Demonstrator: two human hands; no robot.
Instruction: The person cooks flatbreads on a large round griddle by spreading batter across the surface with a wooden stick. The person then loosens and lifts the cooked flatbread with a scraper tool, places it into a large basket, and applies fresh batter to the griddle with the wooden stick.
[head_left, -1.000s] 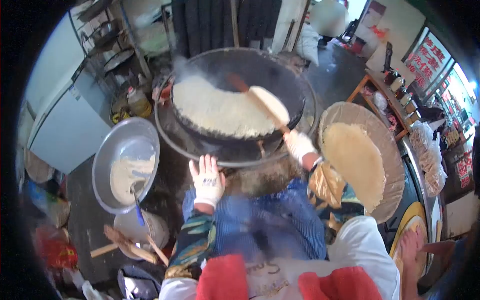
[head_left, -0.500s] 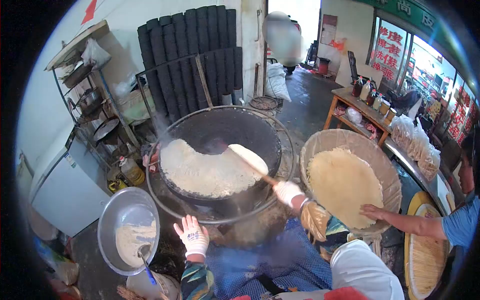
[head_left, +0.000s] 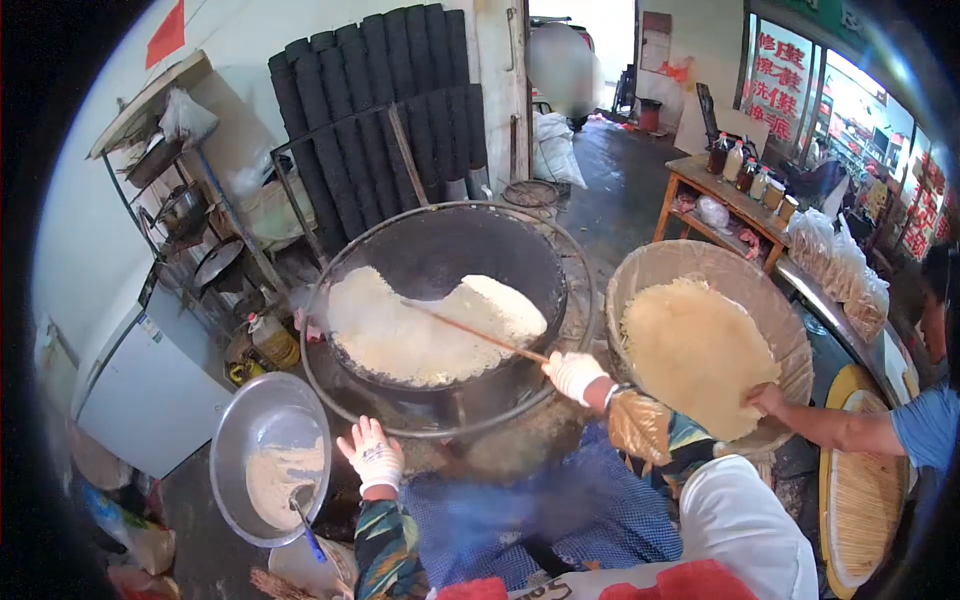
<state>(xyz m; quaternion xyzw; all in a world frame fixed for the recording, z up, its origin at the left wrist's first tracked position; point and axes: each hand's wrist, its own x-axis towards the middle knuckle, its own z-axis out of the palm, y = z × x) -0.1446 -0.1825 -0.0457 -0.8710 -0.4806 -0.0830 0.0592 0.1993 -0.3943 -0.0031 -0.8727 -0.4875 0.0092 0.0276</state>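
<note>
My right hand (head_left: 575, 378), in a white glove, grips the handle of a long, thin wooden spreader (head_left: 470, 329). The spreader reaches over a large round black griddle (head_left: 470, 245) and lies across a pale, uneven layer of batter (head_left: 400, 345). This layer covers the near part and both sides, while the far part is bare black. My left hand (head_left: 376, 458), also gloved, has its fingers spread just outside the metal ring (head_left: 440, 434) around the griddle. To its left stands a metal bowl (head_left: 240, 440) of batter with a blue-handled ladle (head_left: 308, 525).
A large cloth-lined basket (head_left: 640, 275) of thin pancakes (head_left: 700, 350) stands right of the griddle. A co-worker's hand (head_left: 768, 400) is at its right edge. Behind are black cylinder stacks (head_left: 385, 110), a table of bottles (head_left: 720, 190) and a shelf (head_left: 200, 190) at left.
The spreader has swung left across the griddle, its blade now seen nearly edge-on. Pale batter on the right side is more exposed. The co-worker's fingers have closed at the pancakes' edge.
</note>
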